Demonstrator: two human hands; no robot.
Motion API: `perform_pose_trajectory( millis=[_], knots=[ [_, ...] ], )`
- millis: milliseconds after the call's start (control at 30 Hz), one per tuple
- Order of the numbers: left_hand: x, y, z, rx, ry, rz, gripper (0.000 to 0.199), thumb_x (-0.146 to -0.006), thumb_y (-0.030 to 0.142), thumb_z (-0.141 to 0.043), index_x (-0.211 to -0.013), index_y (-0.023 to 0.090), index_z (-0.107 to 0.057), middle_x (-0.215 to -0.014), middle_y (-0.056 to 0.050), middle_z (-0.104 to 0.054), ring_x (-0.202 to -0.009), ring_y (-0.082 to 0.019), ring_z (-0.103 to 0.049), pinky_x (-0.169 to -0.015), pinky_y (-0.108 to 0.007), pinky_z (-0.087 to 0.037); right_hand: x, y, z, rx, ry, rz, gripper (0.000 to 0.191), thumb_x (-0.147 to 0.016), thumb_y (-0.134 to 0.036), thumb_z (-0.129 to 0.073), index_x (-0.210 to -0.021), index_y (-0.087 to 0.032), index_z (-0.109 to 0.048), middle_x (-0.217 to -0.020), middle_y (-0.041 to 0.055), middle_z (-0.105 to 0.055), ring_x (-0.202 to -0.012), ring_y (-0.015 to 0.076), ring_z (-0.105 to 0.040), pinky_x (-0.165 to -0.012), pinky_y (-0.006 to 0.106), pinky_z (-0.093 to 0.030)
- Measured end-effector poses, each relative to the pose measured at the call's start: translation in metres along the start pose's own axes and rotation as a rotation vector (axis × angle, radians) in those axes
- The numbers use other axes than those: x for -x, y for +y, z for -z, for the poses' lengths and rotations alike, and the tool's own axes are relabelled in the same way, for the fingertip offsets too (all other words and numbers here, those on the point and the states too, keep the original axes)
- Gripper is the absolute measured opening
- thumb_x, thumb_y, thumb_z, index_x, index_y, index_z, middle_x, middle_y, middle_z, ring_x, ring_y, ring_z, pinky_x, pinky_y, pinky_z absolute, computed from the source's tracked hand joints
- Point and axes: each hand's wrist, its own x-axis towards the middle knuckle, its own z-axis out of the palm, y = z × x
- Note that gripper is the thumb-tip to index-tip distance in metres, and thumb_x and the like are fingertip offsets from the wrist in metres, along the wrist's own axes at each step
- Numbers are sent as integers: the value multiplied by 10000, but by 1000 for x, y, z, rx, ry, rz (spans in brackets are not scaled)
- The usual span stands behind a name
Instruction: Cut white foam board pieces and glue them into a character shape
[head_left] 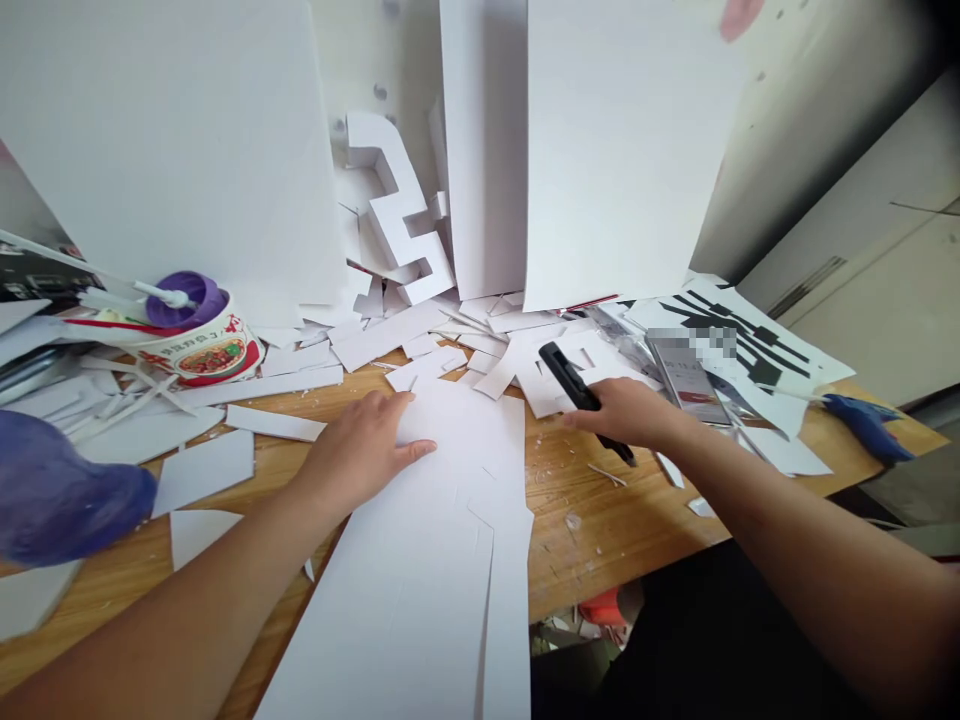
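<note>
My left hand (367,445) rests on the far part of a long white foam board (427,570), its thumb stretched out and fingers lying over the left edge. Cut lines run along the board's right side, and its near end reaches past the bottom of the view. My right hand (630,412) is closed around a black utility knife (574,385) just right of the board, above the wooden table. The knife slants, one end toward the back left and the other toward the near right. Whether its blade is out, I cannot make out.
White offcuts (390,335) litter the table (600,530). Large white boards (615,150) lean behind, beside a zigzag white piece (397,210). At left stand a paper bowl (217,350) and a purple object (67,490). Toward the right lie a black-patterned sheet (795,375) and a blue glue gun (862,425).
</note>
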Motion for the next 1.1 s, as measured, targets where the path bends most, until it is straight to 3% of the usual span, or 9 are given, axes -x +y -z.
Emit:
perform_pose_trajectory(
  millis=[167, 300, 433, 600, 700, 800, 867, 967, 1100],
  knots=[
    [0, 7, 4, 106, -15, 110, 602, -718, 528, -659, -1217, 225, -515, -1080, -121, -609, -1000, -354, -598, -789, -440, -471, 19, -4, -14, 51, 135, -32, 406, -749, -574, -595, -637, -185, -562, -738, 181, -652, -749, 351, -614, -603, 369, -350],
    [-2, 8, 3, 354, -5, 210, 589, -670, 465, -706, -1163, 209, -511, -979, -96, -636, -861, -316, -645, -706, -416, -494, 53, -23, -24, -83, 174, 92, 302, -843, -468, -539, -856, -179, -623, -903, 157, -672, -831, 300, -609, -659, 351, -358],
    [-2, 9, 14, 730, 4, 249, 598, -640, 489, -698, -1117, 169, -531, -906, -87, -678, -768, -275, -678, -643, -377, -527, 84, -37, -49, -346, 39, 226, 190, -753, -375, -677, -817, -199, -646, -702, 37, -663, -631, 187, -587, -600, 296, -383],
    [2, 16, 50, 1086, 41, 215, 533, -561, 442, -753, -982, 155, -598, -778, -52, -711, -655, -239, -683, -569, -317, -521, 79, -35, -62, -713, 88, 145, 446, -803, -425, -633, -1138, -140, -556, -979, 118, -684, -795, 205, -644, -693, 333, -486],
    [3, 30, 68, 1209, 102, 177, 487, -560, 391, -783, -962, 171, -615, -769, -28, -721, -614, -209, -676, -522, -266, -495, 74, -37, -55, -1085, -50, 275, 514, -807, -453, -630, -1219, -163, -529, -1094, 112, -686, -942, 203, -663, -777, 325, -510],
    [-2, 47, 74, 1296, 127, 135, 411, -594, 345, -783, -938, 180, -629, -775, -12, -728, -617, -199, -678, -530, -258, -504, 76, -44, -48, -1644, -286, 388, 468, -733, -382, -741, -1140, -191, -607, -1080, 73, -706, -945, 189, -662, -805, 314, -497],
    [-9, 55, 72, 1339, 134, 122, 370, -612, 312, -781, -924, 177, -635, -769, -7, -729, -623, -199, -679, -538, -261, -514, 77, -49, -46, -1866, -345, 329, 415, -666, -299, -808, -1034, -179, -659, -991, 54, -729, -855, 169, -669, -773, 298, -493],
    [-21, 56, 64, 1379, 127, 132, 342, -623, 279, -779, -916, 161, -648, -764, -8, -731, -613, -192, -679, -520, -245, -510, 70, -52, -44, -1992, -348, 222, 375, -610, -229, -834, -945, -150, -687, -904, 50, -741, -775, 160, -667, -747, 294, -491],
    [-24, 40, 54, 1417, 79, 159, 378, -630, 294, -761, -965, 142, -674, -792, -49, -746, -675, -249, -706, -535, -282, -539, 51, -57, -43, -2011, -370, 201, 329, -578, -202, -825, -872, -137, -694, -806, 48, -742, -723, 163, -658, -715, 290, -490]
  ],
)
